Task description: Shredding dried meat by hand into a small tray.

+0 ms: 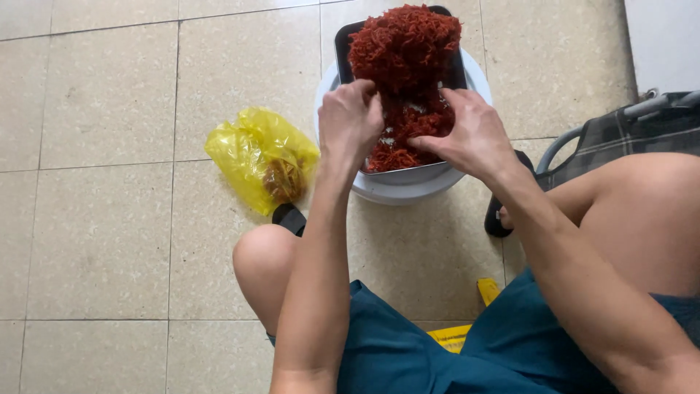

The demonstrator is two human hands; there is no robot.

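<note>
Crumpled yellow plastic bag (262, 157) lying on the floor tiles just left of the white bucket (408, 186), something brownish showing through its thin film

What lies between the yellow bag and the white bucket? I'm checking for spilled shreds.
Only bare floor tile separates the yellow bag from the white bucket in the head view; no shreds visible.

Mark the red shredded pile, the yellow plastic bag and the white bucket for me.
red shredded pile (405, 40): head view, on the heaped top of the pile.
yellow plastic bag (251, 149): head view, on its crumpled upper side.
white bucket (397, 191): head view, on the near rim.
</note>
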